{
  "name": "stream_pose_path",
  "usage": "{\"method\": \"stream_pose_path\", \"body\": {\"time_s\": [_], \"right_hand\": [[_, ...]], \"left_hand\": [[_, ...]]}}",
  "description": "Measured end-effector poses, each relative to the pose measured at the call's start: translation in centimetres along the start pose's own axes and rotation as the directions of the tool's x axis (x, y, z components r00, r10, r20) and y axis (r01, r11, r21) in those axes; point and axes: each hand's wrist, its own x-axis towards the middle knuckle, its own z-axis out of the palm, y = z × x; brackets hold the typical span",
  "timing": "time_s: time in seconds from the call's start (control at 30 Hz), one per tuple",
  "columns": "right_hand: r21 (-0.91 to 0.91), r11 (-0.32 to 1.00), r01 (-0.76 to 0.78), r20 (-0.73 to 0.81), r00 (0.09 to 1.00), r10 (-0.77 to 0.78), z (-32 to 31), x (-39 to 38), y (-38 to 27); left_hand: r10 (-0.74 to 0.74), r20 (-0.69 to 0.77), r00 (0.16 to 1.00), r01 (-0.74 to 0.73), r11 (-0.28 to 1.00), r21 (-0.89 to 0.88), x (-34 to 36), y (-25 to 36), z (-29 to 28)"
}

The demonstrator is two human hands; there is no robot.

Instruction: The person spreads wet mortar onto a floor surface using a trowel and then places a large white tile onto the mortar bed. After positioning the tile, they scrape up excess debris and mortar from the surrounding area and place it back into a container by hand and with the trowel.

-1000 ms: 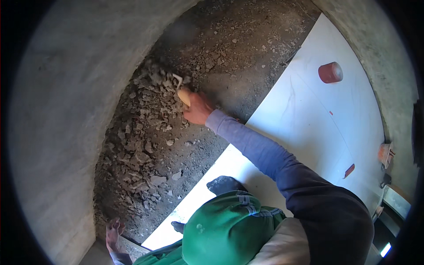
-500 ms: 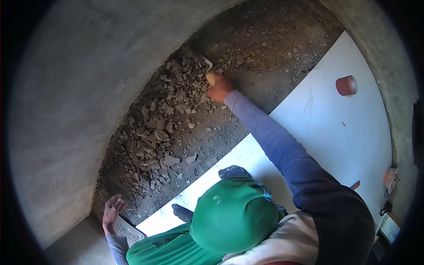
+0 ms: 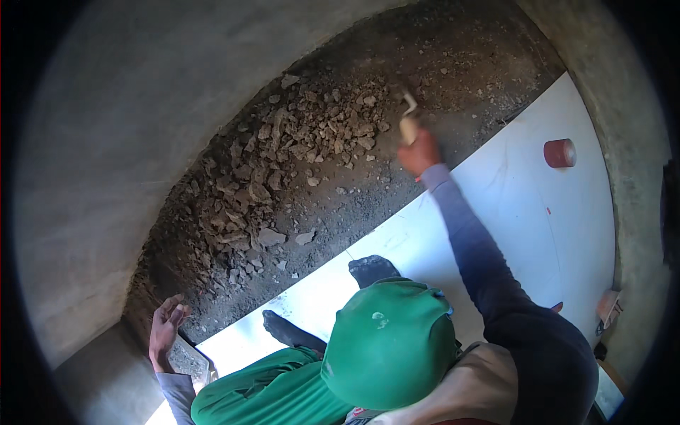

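Observation:
In my right hand is a trowel, gripped by its pale wooden handle. Its cranked metal neck points away over bare soil, and the blade is blurred against the dirt. A heap of broken brown-grey clods lies left of the trowel, along the wall. At the lower left, my left hand hovers by the dirt's near edge with fingers bent and loosely apart; I make out nothing in it. Below that hand is a grey flat piece with a pale edge.
A curved grey wall bounds the soil on the left. White tiled floor borders it on the right, holding a dark red roll. A reddish tool lies by the right wall. My green-trousered knees and black-socked feet are below.
My right hand and the trowel have swung right, away from the clods onto barer soil. The heap shows more fully. My left hand appears slightly farther left and higher, as the view has shifted.

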Motion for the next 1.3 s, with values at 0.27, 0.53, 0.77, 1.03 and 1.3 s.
{"method": "stream_pose_path", "body": {"time_s": [0.27, 0.53, 0.77, 1.03, 1.3], "right_hand": [[0.146, 0.97, 0.192, 0.278, 0.934, -0.227, 7.5, -8.7, -6.7], [0.136, 0.989, 0.065, 0.271, 0.957, -0.101, 7.8, 3.6, -9.0], [0.015, 0.991, 0.136, 0.413, 0.901, -0.131, 12.0, -8.3, -13.2], [-0.051, 0.995, -0.081, 0.142, 0.986, 0.088, 4.7, -3.9, -5.3], [0.037, 0.996, 0.076, 0.216, 0.973, -0.083, 4.5, -9.6, -3.5]], "left_hand": [[0.137, 0.014, 0.99, -0.138, 0.988, 0.072, 1.6, 4.8, 0.6], [0.071, 0.056, 0.996, -0.077, 0.992, 0.099, 0.3, 2.5, 1.7], [0.11, 0.113, 0.987, -0.121, 0.989, 0.089, 2.7, 4.4, 1.7], [0.097, 0.071, 0.993, -0.104, 0.99, 0.093, 4.4, 3.1, 1.8], [0.106, 0.086, 0.991, -0.113, 0.99, 0.079, 4.9, 5.5, 2.7]]}}
